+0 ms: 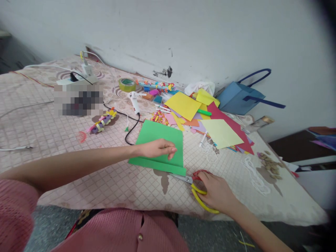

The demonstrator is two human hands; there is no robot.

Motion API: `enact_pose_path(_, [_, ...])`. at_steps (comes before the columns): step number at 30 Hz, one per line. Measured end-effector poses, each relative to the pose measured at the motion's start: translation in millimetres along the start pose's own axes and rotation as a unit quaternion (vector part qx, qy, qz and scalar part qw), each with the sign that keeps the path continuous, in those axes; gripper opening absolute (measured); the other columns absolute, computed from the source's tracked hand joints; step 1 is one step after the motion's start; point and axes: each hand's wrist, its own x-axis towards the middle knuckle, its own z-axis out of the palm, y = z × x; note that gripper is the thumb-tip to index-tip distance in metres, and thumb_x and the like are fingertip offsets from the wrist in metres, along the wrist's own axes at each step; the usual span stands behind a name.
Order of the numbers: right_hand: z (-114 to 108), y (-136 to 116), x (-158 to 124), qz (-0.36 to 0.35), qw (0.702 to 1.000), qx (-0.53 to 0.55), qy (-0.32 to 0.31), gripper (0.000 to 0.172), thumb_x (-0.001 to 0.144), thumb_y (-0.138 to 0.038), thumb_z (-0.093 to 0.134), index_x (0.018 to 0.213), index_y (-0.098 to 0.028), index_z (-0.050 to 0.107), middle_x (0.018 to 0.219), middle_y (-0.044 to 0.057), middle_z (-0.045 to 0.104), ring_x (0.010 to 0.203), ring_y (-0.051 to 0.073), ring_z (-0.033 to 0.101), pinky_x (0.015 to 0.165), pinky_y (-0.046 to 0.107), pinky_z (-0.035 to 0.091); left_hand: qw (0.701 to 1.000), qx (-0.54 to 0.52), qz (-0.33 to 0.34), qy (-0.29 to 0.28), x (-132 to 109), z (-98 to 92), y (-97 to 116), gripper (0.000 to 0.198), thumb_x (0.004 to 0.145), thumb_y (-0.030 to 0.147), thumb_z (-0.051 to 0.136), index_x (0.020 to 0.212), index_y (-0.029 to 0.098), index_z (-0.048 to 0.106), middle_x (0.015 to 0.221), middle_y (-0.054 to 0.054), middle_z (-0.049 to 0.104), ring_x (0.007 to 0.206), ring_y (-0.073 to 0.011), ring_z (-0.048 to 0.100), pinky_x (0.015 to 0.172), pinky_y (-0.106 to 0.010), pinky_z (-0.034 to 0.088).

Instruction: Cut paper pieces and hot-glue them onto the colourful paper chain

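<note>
A sheet of green paper (160, 134) lies on the cloth-covered table in front of me, with a narrow green strip (154, 166) along its near edge. Whether that strip is folded or cut, I cannot tell. My left hand (159, 148) is over the sheet, its fingers curled in and no object showing in them. Close to the paper's near right corner, my right hand (216, 192) grips scissors (188, 179) with red and yellow handles. Their blades point left beside the strip's lower edge, with the tips partly hidden.
Behind the sheet stands a white glue gun (134, 103) with a black cord. Yellow tape (127, 84), a power strip (78, 79) and a small colourful craft piece (103, 121) lie left. Coloured papers (183, 106), white string (254, 176) and a blue bag (233, 98) are right.
</note>
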Motion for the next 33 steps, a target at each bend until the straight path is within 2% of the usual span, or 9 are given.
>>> enact_pose_path(4, [0,0,0,0.005,1.000,-0.004,-0.017,0.026,0.080,-0.039,0.056,0.093,-0.018,0.050,0.088,0.008,0.063,0.080,0.025,0.061,0.067,0.033,0.043,1.000,0.022,0.004,0.008,-2,-4.5,-1,0.019,0.091,0.023,0.041,0.090,0.014,0.057,0.084,-0.005,0.063,0.082,-0.0138,0.058,0.076,-0.024,0.044])
enact_pose_path(7, [0,0,0,0.005,1.000,-0.006,-0.015,0.026,0.080,-0.039,0.055,0.094,-0.018,0.050,0.089,0.007,0.063,0.081,0.025,0.060,0.068,0.033,0.043,0.996,0.082,-0.007,0.018,-5,-7.0,4,0.024,0.090,0.019,0.036,0.081,0.014,0.058,0.081,-0.004,0.062,0.078,-0.0141,0.057,0.076,-0.026,0.044])
enact_pose_path(9, [0,0,0,0.005,1.000,-0.005,-0.013,0.026,0.080,-0.040,0.055,0.094,-0.018,0.050,0.089,0.008,0.063,0.081,0.025,0.060,0.068,0.033,0.043,0.991,0.136,0.001,0.005,-9,-5.9,8,0.026,0.092,0.023,0.036,0.090,0.014,0.060,0.094,-0.007,0.063,0.089,-0.0171,0.058,0.084,-0.029,0.043])
enact_pose_path(12, [1,1,-1,0.002,1.000,-0.005,-0.008,0.027,0.080,-0.041,0.055,0.094,-0.018,0.050,0.088,0.008,0.063,0.080,0.024,0.060,0.068,0.033,0.043,0.967,0.238,0.068,-0.066,-16,-1.3,7,0.031,0.091,0.029,0.043,0.120,0.022,0.054,0.135,-0.007,0.049,0.126,-0.0238,0.041,0.108,-0.041,0.022])
enact_pose_path(14, [1,1,-1,-0.001,1.000,-0.006,-0.001,0.028,0.080,-0.042,0.056,0.093,-0.018,0.051,0.087,0.008,0.063,0.080,0.024,0.060,0.067,0.033,0.043,0.950,0.270,0.105,-0.117,-19,1.2,0,0.036,0.091,0.024,0.043,0.125,0.029,0.051,0.143,-0.003,0.040,0.136,-0.0222,0.027,0.113,-0.043,0.005])
enact_pose_path(16, [2,1,-1,-0.003,1.000,-0.007,0.002,0.028,0.079,-0.042,0.056,0.093,-0.018,0.051,0.087,0.008,0.063,0.079,0.024,0.060,0.067,0.033,0.043,0.942,0.282,0.113,-0.141,-21,2.0,-8,0.039,0.091,0.019,0.042,0.127,0.033,0.050,0.144,0.000,0.039,0.138,-0.0202,0.022,0.113,-0.044,-0.001])
enact_pose_path(20, [0,0,0,-0.002,1.000,-0.009,0.003,0.026,0.078,-0.038,0.057,0.093,-0.018,0.051,0.087,0.008,0.063,0.079,0.024,0.060,0.066,0.032,0.043,0.943,0.282,0.106,-0.140,-21,0.8,-20,0.043,0.089,0.017,0.044,0.129,0.033,0.049,0.143,-0.001,0.039,0.137,-0.0198,0.024,0.113,-0.045,-0.002])
enact_pose_path(27, [0,1,3,-0.026,0.999,-0.007,0.028,0.024,0.076,-0.038,0.058,0.090,-0.019,0.051,0.082,0.006,0.064,0.073,0.022,0.060,0.062,0.030,0.040,0.956,0.249,0.088,-0.128,-23,0.1,-23,0.044,0.087,0.017,0.048,0.127,0.036,0.050,0.141,0.002,0.043,0.136,-0.0192,0.028,0.114,-0.043,0.000])
enact_pose_path(33, [1,2,2,-0.023,1.000,-0.020,-0.002,0.026,0.079,-0.041,0.056,0.092,-0.018,0.051,0.084,0.007,0.064,0.075,0.023,0.060,0.063,0.031,0.041,0.949,0.267,0.099,-0.137,-23,-0.1,-25,0.045,0.090,0.019,0.044,0.131,0.035,0.045,0.143,0.001,0.040,0.137,-0.0193,0.025,0.114,-0.044,-0.002])
